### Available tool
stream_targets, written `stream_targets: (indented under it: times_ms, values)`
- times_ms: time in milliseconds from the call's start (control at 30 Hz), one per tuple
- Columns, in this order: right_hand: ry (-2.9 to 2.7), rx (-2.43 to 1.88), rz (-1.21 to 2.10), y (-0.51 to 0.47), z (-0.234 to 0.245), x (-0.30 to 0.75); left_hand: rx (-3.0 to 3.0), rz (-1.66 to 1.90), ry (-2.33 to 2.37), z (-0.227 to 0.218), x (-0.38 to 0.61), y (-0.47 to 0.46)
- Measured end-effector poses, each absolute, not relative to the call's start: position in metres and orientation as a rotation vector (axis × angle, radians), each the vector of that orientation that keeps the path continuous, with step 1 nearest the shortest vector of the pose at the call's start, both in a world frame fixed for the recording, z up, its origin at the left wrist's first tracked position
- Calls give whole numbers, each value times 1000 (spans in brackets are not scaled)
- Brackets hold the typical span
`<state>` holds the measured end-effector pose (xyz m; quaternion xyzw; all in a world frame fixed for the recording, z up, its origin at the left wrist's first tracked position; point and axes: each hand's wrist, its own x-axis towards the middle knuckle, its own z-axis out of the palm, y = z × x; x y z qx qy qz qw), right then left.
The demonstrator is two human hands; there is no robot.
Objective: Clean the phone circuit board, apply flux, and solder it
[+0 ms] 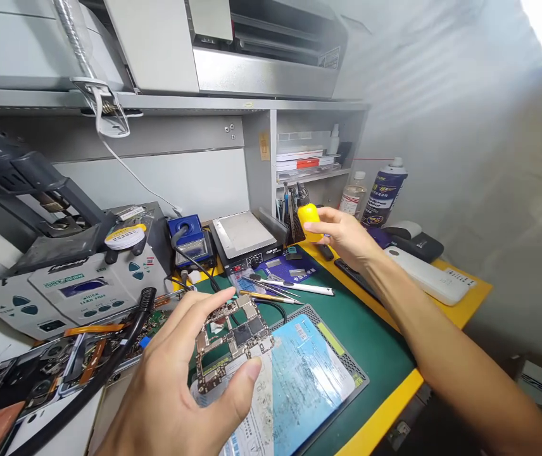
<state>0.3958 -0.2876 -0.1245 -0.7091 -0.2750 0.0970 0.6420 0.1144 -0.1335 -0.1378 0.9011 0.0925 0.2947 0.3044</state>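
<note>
My left hand holds a phone circuit board by its edges, lifted a little above the green mat. Below the board lies a blue-and-white printed sheet on a grey perforated pad. My right hand reaches to the back of the bench and grips a small yellow bottle with a black nozzle, next to a dark tool holder. Tweezers and a white pen lie on the mat between the two hands.
A soldering station, a blue tip-cleaner box and a small hot plate line the back. A spray can, clear bottle and white device stand right. An opened phone lies left. A black hose crosses front left.
</note>
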Motion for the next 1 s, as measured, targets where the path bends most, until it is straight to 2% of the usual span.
stream_targets:
  times_ms: [167,467,700,1000]
  values:
    - [-535,-1997,-52,-274,-155,419,2388,750,182,-139,116,-136]
    - [-427,-2525,-173,-270,-179,446,2384,697,142,-141,118,-141]
    - [-431,-2637,-147,-270,-182,453,2404,672,125,-144,118,-139]
    - [-419,-2568,-221,-271,-182,453,2517,527,173,-156,119,-135]
